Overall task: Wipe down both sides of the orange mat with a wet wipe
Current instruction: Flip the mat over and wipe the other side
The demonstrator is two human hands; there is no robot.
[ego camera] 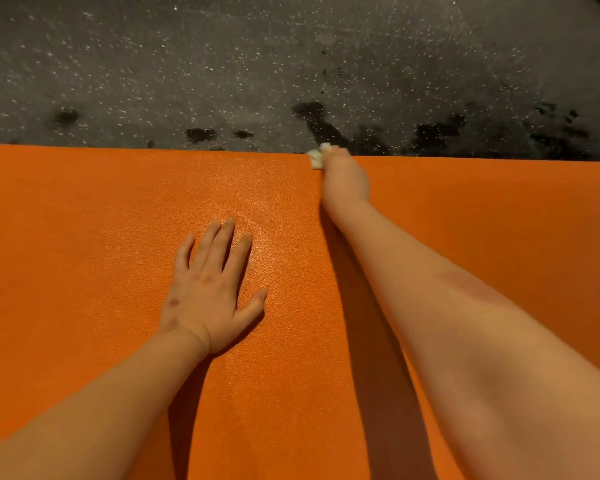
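Here, the orange mat [84, 237] lies flat on a dark, white-speckled floor [153, 64] and fills the lower two thirds of the view. Its far edge runs straight across from left to right.

The left hand [208, 292] rests palm down near the middle of the mat. Its fingers [222, 244] are straight and slightly apart, the thumb is spread out to the side, and it holds nothing. The mat shows a faint ripple just beyond its fingertips.

The right arm stretches forward across the mat, and the right hand [345, 181] reaches the far edge, a little right of that edge's middle. Its fingers are drawn together and bent down onto a small white wad, the wipe [316, 158]. The wipe sits right on the far edge, with part of it poking out to the left of the fingertips and just over the floor. The back of the hand hides most of the grip.

Dark wet-looking patches [309, 110] mark the floor along the mat's far edge, thickest beyond the right hand and toward the right.
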